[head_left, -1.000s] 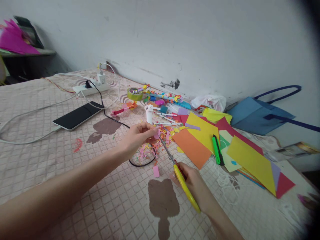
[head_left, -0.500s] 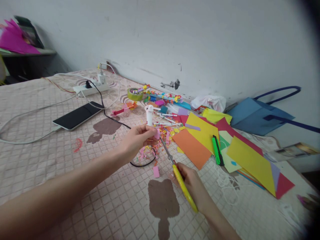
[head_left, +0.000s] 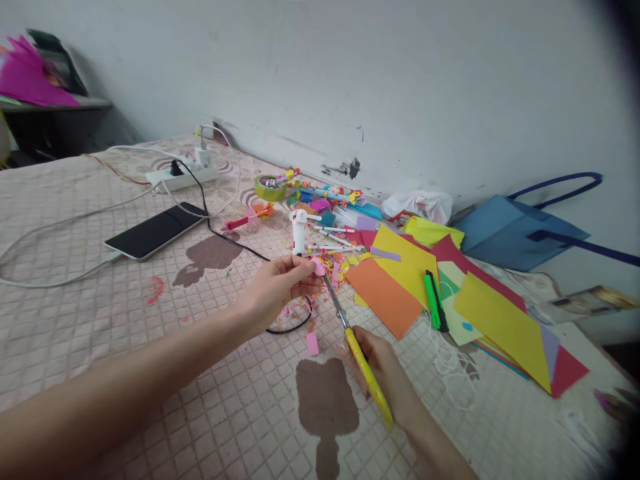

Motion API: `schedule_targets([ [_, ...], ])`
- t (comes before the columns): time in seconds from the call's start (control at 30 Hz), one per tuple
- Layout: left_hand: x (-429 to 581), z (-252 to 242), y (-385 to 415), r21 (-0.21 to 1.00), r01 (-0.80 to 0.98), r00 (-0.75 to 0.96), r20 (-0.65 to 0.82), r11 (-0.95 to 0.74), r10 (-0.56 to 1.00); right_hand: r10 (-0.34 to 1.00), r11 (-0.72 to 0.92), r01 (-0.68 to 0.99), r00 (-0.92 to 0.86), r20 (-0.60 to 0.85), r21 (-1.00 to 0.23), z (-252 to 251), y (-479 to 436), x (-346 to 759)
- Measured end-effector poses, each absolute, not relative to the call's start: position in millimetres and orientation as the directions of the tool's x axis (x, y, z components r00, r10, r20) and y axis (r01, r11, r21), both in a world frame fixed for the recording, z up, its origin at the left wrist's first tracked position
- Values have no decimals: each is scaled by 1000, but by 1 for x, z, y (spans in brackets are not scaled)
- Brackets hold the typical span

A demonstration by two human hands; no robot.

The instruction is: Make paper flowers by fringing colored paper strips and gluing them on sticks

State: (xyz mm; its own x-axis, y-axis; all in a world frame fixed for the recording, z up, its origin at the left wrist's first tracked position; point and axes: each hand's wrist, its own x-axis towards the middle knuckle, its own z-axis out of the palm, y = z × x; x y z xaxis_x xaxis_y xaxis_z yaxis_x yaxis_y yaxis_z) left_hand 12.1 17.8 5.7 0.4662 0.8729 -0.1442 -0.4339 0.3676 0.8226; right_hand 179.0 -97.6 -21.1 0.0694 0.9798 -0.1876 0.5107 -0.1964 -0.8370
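Between the thumb and fingers of my left hand (head_left: 284,283) is a small piece of pink paper (head_left: 319,267). My right hand (head_left: 380,367) grips yellow-handled scissors (head_left: 367,373), whose blades point up and left and reach the edge of the pink paper. Below the hands a second pink paper piece (head_left: 313,343) lies on the patterned cloth. Colourful paper scraps (head_left: 300,308) are scattered under and beyond my left hand. Just behind it stands a white glue gun (head_left: 299,230); its lower part is hidden by my fingers.
Coloured paper sheets (head_left: 385,293), a green cutter (head_left: 436,303) and white string (head_left: 455,367) lie to the right. Green tape (head_left: 270,189) and decorated sticks (head_left: 330,193) sit near the wall. At left are a phone (head_left: 155,232), cables and a power strip (head_left: 183,179). A blue bag (head_left: 520,233) rests far right.
My left hand has shifted slightly right and down with the pink paper, which has turned at the scissor tips. The scissors have tilted a little; my right hand stays nearly in place.
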Motion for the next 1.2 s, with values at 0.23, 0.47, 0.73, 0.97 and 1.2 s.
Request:
schedule_targets([
  [0.23, 13, 3, 16, 838, -438, 457, -105, 326, 883, 983, -177, 556, 70, -167, -812, -25, -97, 180],
  [0.47, 13, 2, 13, 866, -409, 444, -87, 288, 892, 989, -148, 591, 68, -134, -793, -28, -97, 178],
  [0.73, 14, 1, 12, 853, -437, 443, -72, 285, 894, 983, -176, 532, 56, -173, -828, -26, -97, 176],
  [0.97, 12, 2, 13, 869, -414, 449, -64, 271, 891, 986, -160, 507, 51, -156, -847, -27, -98, 174],
  [1.2, 8, 4, 18, 911, -335, 503, -43, 241, 863, 992, -119, 588, 45, -115, -800, -26, -98, 177],
])
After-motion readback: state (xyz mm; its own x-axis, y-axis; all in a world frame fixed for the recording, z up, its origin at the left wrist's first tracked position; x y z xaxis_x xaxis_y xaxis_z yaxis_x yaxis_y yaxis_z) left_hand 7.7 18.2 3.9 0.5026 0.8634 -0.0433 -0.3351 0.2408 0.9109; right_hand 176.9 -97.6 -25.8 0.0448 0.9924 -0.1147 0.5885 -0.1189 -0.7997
